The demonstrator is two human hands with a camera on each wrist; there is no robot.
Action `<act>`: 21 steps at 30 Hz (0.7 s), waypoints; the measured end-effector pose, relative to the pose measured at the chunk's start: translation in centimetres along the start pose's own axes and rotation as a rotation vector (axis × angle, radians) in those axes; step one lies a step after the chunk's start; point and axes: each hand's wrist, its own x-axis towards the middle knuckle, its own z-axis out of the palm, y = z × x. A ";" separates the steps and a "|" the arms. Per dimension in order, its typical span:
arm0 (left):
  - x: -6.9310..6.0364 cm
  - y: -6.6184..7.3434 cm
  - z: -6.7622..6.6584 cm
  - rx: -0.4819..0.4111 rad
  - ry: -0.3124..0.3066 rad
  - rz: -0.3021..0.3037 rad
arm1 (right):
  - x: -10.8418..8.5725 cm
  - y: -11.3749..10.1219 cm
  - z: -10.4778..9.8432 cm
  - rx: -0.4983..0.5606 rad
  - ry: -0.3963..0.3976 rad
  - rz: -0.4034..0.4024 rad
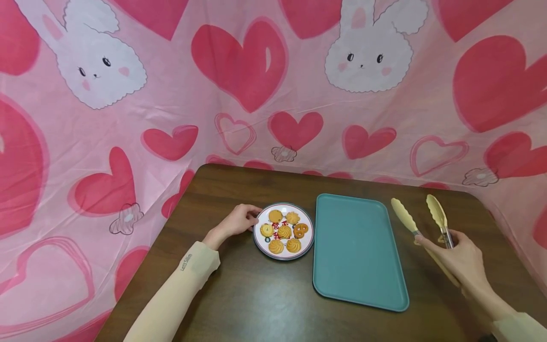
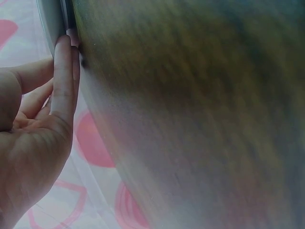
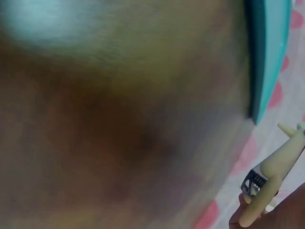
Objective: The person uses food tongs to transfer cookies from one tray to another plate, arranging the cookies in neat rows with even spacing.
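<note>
A round white plate [image 1: 261, 240] with a dark rim and red lettering bears several cookies [image 1: 276, 246], one of them pretzel-shaped [image 1: 301, 231]. At its left rim my left hand [image 1: 240, 219] pinches the edge; in the left wrist view the thumb and fingers [image 2: 62, 81] meet the plate [image 2: 50, 21]. My right hand [image 1: 463, 259] grips a pair of cream-tipped tongs [image 1: 438, 212] with metal parts, right of the tray, their arms spread and nothing between the tips. The tongs [image 3: 281, 160] also show at the lower right of the right wrist view.
A teal rectangular tray [image 1: 356, 251] lies just right of the plate, bare on top. Both rest on a dark brown wooden table [image 1: 256, 294]. Pink cloth [image 1: 307, 90] with hearts and rabbits hangs behind and at the sides.
</note>
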 end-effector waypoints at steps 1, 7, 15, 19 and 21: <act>0.0 0.0 0.0 0.000 0.001 0.000 | 0.0 0.3 0.1 -0.013 -0.004 0.004; -0.1 0.1 -0.1 0.008 -0.003 0.014 | 0.2 1.4 0.2 -0.082 -0.049 0.036; 0.0 0.0 0.0 0.007 -0.005 0.006 | 0.2 2.4 0.4 -0.144 -0.086 0.069; 0.0 0.0 0.0 0.003 -0.006 0.005 | 0.1 2.6 0.4 -0.152 -0.086 0.067; 0.0 -0.1 0.0 0.000 -0.002 0.001 | 0.0 2.6 0.6 -0.154 -0.067 0.051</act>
